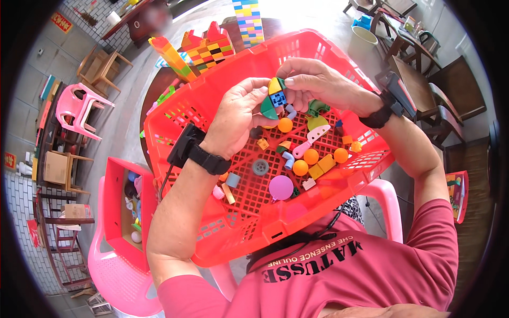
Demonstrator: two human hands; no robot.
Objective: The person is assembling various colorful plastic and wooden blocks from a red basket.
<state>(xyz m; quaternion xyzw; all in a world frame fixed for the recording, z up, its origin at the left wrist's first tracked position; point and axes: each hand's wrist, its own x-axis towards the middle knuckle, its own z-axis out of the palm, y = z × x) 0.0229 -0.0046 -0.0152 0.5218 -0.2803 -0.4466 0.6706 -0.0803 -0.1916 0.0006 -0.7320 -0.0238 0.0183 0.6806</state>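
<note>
Above the red plastic basket [313, 206], both hands hold a small cluster of toy bricks [277, 99]: a blue middle brick with yellow and green curved pieces about it. My left hand [238, 108] grips it from the left side, thumb and fingers closed. From the right, my right hand [323, 85] pinches the upper end, at a green piece beside the yellow one. Below them in the basket lie several orange balls [300, 168], a toy knife [313, 139] with a pink handle, a purple round piece [281, 187], a grey wheel [260, 167] and yellow-orange bricks [322, 166].
Brick towers [208, 49] and a taller multicoloured column [248, 21] stand on a dark round table behind the basket. At left, a red box [116, 204] of toys rests on a pink chair [119, 286]. A whitish bucket [363, 40] and wooden chairs are at far right.
</note>
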